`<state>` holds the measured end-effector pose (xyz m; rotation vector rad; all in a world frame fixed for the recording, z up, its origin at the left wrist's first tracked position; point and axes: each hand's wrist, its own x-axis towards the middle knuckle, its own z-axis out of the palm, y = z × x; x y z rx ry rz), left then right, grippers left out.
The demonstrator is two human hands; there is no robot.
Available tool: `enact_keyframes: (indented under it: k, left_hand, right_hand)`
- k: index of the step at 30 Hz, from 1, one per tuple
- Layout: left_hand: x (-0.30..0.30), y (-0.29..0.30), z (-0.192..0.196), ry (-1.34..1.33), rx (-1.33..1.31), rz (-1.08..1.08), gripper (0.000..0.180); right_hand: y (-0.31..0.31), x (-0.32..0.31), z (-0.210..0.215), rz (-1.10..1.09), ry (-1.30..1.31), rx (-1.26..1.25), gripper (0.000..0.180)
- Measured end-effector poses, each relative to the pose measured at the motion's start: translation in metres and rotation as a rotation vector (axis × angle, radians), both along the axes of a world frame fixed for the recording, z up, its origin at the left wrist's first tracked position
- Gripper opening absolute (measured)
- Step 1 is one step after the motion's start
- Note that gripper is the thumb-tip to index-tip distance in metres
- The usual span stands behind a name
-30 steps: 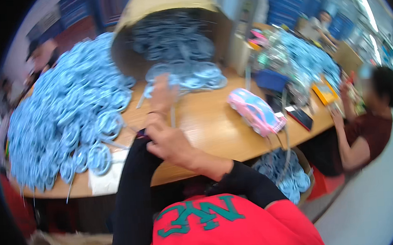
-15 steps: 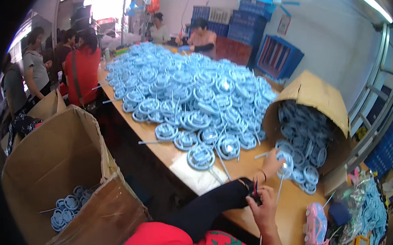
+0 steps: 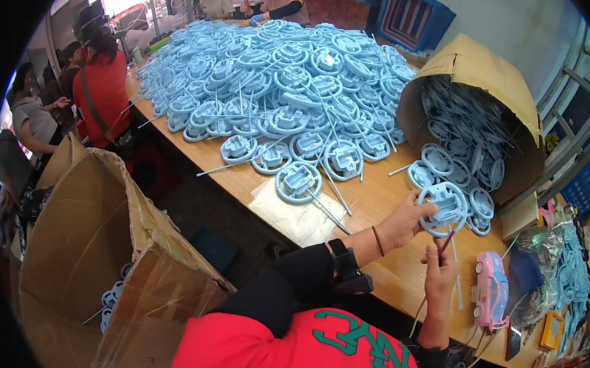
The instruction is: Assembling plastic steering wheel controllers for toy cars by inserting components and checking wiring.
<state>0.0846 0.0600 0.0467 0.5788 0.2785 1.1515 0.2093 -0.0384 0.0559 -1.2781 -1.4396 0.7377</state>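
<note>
A light-blue plastic toy steering wheel [image 3: 445, 208] is pinched at its left rim by my left hand [image 3: 407, 220], raised over the table near the tipped cardboard box. My right hand [image 3: 441, 273] is closed around a slim corded tool with a dark red shaft [image 3: 445, 243]. Its upper end meets the wheel's lower rim; whether it touches is hard to tell. A cord trails down from this hand. Wheels like it, several with thin stems, form a large heap [image 3: 267, 83] across the table. One wheel [image 3: 299, 181] lies apart by a pale sheet [image 3: 290, 215].
The tipped cardboard box [image 3: 481, 58] spills wheels at the right. A tall open carton [image 3: 75, 268] stands left, some wheels inside. A pink toy car [image 3: 490, 290] and plastic bags [image 3: 543, 255] lie right of my right hand. Other people sit or stand beyond the table.
My left hand has drawn the wheel away from the box mouth, its face now turned up. My right hand has brought the tool up to the wheel's rim. The view has tilted down.
</note>
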Motion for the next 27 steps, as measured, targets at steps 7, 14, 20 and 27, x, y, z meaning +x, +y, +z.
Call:
enact_keyframes:
  k: [7, 14, 20, 27]
  left_hand:
    - [-0.013, -0.017, 0.010, 0.155, 0.327, -0.271, 0.060]
    - [-0.022, 0.006, 0.010, 0.423, 0.260, -0.424, 0.044]
    - [-0.029, 0.019, -0.015, 0.690, 0.464, -0.466, 0.033]
    - [-0.029, 0.015, -0.016, 0.626, 0.348, -0.291, 0.031]
  right_hand:
    - [0.006, 0.045, -0.005, -0.107, 0.005, -0.037, 0.021]
    - [0.005, 0.053, -0.001, -0.154, -0.008, -0.010, 0.014]
    - [0.008, 0.058, -0.004, -0.132, -0.108, -0.016, 0.011]
    - [0.002, 0.059, -0.008, -0.144, -0.002, -0.014, 0.025]
